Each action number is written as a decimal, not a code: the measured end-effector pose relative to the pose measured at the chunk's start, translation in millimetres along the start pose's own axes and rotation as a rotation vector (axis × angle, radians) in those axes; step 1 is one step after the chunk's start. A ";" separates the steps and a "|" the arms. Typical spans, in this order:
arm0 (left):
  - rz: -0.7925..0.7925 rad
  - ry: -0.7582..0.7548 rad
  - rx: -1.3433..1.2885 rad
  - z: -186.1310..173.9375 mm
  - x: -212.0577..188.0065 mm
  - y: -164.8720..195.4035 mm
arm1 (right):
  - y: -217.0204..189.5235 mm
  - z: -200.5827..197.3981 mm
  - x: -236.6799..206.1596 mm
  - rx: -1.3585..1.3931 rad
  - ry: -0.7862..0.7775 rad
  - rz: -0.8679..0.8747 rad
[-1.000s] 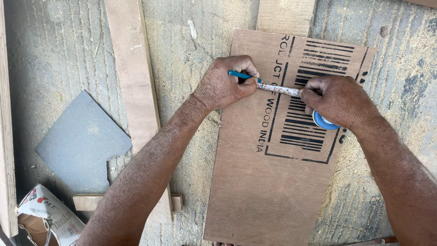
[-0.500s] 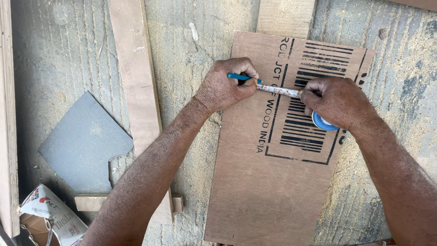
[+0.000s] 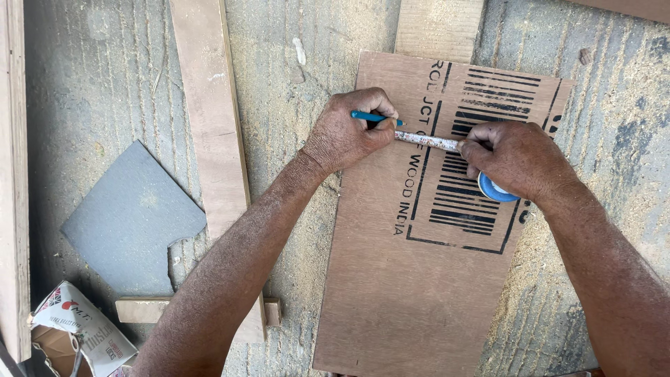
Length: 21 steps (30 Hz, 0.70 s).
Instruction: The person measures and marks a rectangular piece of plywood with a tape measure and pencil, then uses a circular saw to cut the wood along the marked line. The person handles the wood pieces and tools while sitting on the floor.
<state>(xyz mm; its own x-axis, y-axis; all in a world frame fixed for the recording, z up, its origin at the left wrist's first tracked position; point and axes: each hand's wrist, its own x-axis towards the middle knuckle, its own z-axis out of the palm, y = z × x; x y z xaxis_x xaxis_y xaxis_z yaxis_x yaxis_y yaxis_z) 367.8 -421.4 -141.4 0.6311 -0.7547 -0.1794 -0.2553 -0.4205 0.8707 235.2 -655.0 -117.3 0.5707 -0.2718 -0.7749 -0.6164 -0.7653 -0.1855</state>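
Head view: one camera looked straight down on a dusty concrete floor.
Landmark: plywood panel (image 3: pixel 419 251) lay flat, printed with black stencil marks, long axis running away from the person.
Left hand (image 3: pixel 349 136): sat at the panel's left edge, fingers curled tight around a blue pen (image 3: pixel 373 116), tip pointing right toward the tape.
Right hand (image 3: pixel 516 157): rested on the panel's upper right, fingers pinching the tape and covering a blue tape measure case (image 3: pixel 497 190).
Tape blade (image 3: pixel 427 140): stretched across the panel's width between both hands, just beside the pen tip; left hand was nearer.
Surroundings: wooden plank (image 3: pixel 209 126) left of the panel; grey tile piece (image 3: pixel 129 220) farther left.
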 end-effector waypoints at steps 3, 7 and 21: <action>0.008 -0.013 0.012 0.6 0.0 -1.0 | 1.6 0.6 -0.2 0.026 0.012 0.000; 0.008 -0.028 -0.007 0.0 0.8 -1.2 | 2.5 1.3 2.3 -0.001 -0.011 0.012; 0.092 0.107 -0.084 10.2 3.7 -22.2 | 10.8 7.4 5.7 0.030 0.045 -0.047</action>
<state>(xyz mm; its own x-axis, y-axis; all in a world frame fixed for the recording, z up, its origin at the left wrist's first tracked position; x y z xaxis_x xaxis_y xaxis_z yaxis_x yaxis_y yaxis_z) 368.3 -420.0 -166.1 0.6833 -0.7283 -0.0519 -0.2562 -0.3057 0.9170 227.8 -660.5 -128.2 0.6231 -0.2622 -0.7369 -0.6037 -0.7602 -0.2400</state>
